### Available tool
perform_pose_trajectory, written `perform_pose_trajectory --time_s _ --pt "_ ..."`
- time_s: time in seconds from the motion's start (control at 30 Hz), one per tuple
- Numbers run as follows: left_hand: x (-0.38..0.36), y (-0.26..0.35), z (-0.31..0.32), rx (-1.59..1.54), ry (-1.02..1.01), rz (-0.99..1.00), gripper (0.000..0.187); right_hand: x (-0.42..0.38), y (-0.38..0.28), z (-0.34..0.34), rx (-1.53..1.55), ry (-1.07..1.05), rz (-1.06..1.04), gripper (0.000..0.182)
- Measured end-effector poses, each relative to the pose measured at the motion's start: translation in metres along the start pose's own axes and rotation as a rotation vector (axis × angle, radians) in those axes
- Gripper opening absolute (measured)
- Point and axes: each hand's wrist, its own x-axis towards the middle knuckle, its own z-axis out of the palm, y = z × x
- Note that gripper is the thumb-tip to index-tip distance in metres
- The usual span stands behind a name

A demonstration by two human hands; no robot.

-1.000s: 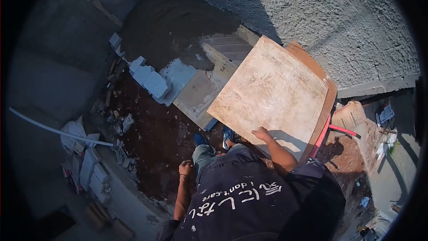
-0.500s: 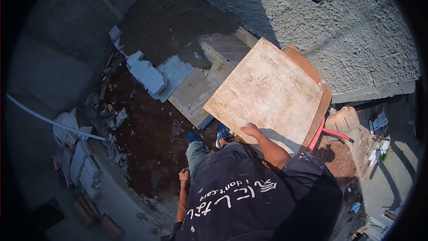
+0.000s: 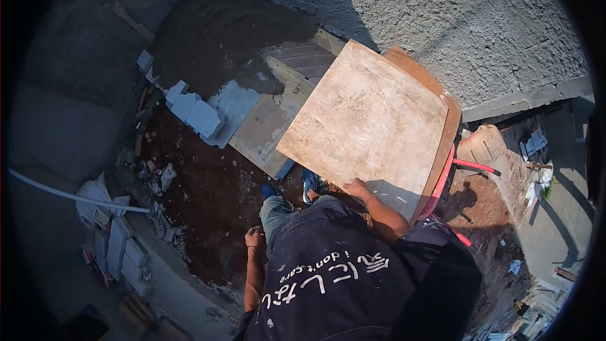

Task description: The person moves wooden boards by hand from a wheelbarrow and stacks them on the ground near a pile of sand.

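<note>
My right hand grips the near edge of a large square board, pale and dusty, with its fingers closed on the rim. The board lies tilted across a brown sheet, which shows along its far and right edges. Red tubing with dark-ended handles sticks out from beneath on the right; the boards hide most of it. My left hand hangs beside my left leg, fingers curled, with nothing visible in it.
White blocks line wet-looking grey mortar ahead. A mortar-smeared panel lies near my feet. A rough grey wall rises at the right. A filled sack, rubble and a white pipe lie around.
The view has shifted, so the ground and wall appear farther left and slightly higher. More red tubing and a second handle show beside the board. My right hand stays on the board's edge.
</note>
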Motion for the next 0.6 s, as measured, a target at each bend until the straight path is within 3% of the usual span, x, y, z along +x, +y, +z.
perform_pose_trajectory --time_s 0.07,0.13,0.27,0.33,0.4,0.43,0.47,0.6 --pt "0.001 0.008 0.003 0.037 -0.02 0.114 0.024 0.002 0.009 0.006 0.025 0.034 0.042 0.062" --pt "-0.003 0.022 0.008 -0.039 0.022 -0.169 0.024 0.007 0.016 0.009 0.032 0.027 0.032 0.063" --pt "-0.008 0.016 0.006 -0.044 0.027 -0.175 0.024 0.004 0.017 0.008 0.033 0.045 0.005 0.064" --pt "-0.001 -0.002 0.004 0.046 0.022 -0.008 0.024 0.01 0.015 0.011 0.05 0.062 -0.04 0.063" --pt "-0.021 0.021 0.004 -0.045 -0.009 -0.027 0.026 0.01 0.026 0.009 0.091 0.125 -0.082 0.06" --pt "-0.018 0.011 0.004 0.032 0.029 0.145 0.022 0.006 0.024 0.007 0.123 0.17 -0.081 0.058" --pt "-0.006 0.019 0.009 0.075 -0.058 0.184 0.022 0.005 0.024 0.009 0.168 0.288 -0.136 0.044" --pt "0.026 0.031 0.034 0.493 -0.382 0.337 0.021 -0.009 0.031 0.011 0.385 0.324 -0.181 0.047"
